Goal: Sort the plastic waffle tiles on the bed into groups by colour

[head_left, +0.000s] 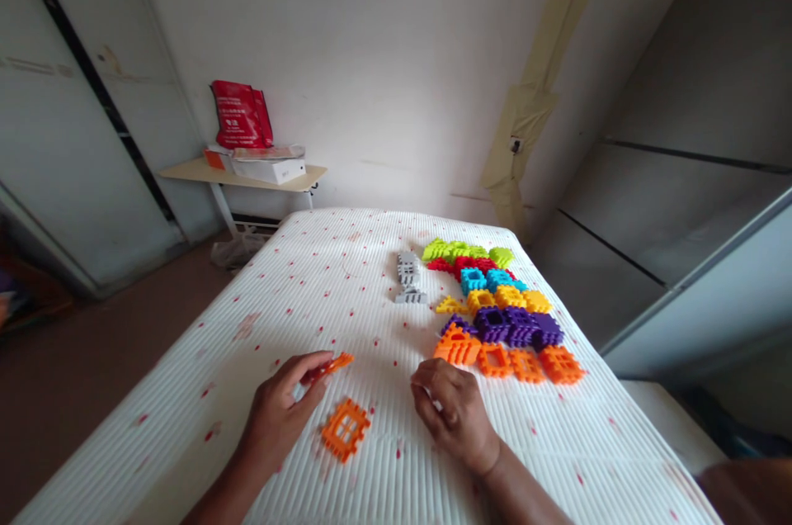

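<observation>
My left hand (281, 409) pinches a flat orange plastic block piece (334, 363) just above the white ribbed bed cover (346, 294). A second orange square grid piece (345, 428) lies on the cover between my hands. My right hand (451, 413) rests curled on the cover beside it, fingers closed; whether anything is inside them is hidden. Beyond my right hand lie rows of interlocking blocks: orange (511, 360), purple (511, 325), yellow (504, 298), cyan (488, 279), red (464, 264) and lime green (461, 249). A grey piece (408, 276) lies to their left.
A small side table (241, 172) against the far wall carries a red bag (240, 114) and a white box (269, 168). Grey wardrobe doors stand at left and right. The floor lies left of the bed.
</observation>
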Demonstrator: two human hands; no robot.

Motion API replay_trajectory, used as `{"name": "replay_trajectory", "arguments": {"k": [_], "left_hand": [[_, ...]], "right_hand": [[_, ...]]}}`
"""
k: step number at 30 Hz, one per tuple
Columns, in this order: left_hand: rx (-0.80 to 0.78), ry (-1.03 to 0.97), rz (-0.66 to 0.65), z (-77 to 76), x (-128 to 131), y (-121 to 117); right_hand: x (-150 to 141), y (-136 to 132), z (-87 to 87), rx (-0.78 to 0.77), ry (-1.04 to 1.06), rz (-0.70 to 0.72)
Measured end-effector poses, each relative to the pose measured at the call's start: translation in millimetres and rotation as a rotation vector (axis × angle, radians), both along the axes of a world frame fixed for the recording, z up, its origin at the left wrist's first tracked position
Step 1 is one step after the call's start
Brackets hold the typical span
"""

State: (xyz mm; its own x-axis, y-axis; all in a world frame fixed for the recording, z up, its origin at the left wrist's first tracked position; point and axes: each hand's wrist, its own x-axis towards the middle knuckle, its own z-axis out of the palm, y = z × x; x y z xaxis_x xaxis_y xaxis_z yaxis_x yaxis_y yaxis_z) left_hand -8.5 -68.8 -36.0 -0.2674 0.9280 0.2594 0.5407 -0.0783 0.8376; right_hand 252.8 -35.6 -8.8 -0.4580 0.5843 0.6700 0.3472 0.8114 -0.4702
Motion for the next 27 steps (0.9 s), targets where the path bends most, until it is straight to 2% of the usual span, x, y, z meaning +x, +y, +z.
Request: {"name": "replay_trajectory", "arguments": {"k": [4, 7, 10, 14, 19, 27], "left_hand": [[-0.065, -0.282, -0.112, 7.2, 30.6, 7.6], [-0.112, -0.488, -0.140, 16.8, 48.9, 10.9], [-0.120, -0.588, -0.145, 23.3, 59.8, 13.8], [-0.074, -0.586, -0.097, 20.1, 66.3, 18.8], [-0.089, -0.567, -0.051, 15.8, 72.9, 20.6], [-0.097, -0.524, -0.114, 28.3, 82.5, 10.5]], "right_hand": [[-4.8, -0.3, -1.4, -0.012, -0.053, 0.023], [-5.5, 0.5, -2.4, -0.031, -0.084, 0.022], [-6.4, 0.9, -3.7, -0.044, -0.112, 0.011], [-8.7, 0.6, -6.1, -0.044, -0.138, -0.015], [-12.1, -0.7, -8.7, -0.068, -0.053, -0.069], [-21.1, -4.2, -15.5, -0.124, 0.004, -0.149]]}}
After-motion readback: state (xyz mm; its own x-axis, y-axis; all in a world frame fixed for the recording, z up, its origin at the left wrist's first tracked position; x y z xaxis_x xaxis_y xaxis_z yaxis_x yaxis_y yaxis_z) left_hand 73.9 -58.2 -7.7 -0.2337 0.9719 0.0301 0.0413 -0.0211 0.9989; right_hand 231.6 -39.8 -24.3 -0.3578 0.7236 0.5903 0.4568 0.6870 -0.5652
